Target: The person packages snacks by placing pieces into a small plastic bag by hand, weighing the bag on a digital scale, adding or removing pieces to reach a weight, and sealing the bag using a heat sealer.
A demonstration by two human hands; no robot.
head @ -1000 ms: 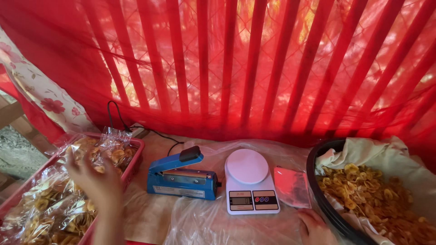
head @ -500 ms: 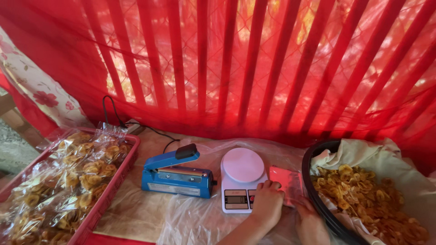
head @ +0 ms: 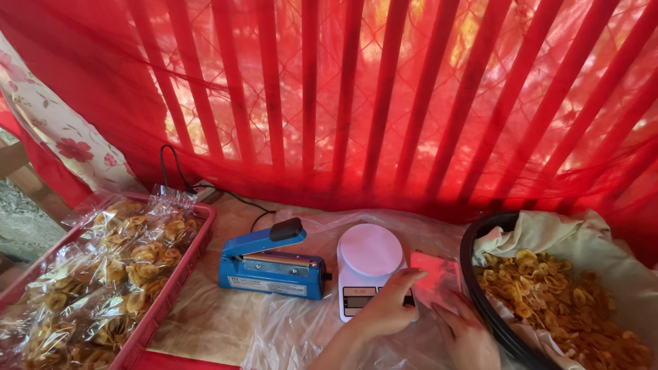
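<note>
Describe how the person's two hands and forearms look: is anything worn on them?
Both hands are bare: the left hand and the right hand show no gloves, and I see no rings, watch or bracelet. The visible left forearm has no sleeve. The right wrist is cut off by the picture's edge, so a sleeve there cannot be judged.

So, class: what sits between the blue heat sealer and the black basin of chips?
In the head view, the white kitchen scale and both hands stand between the sealer and basin.
</note>
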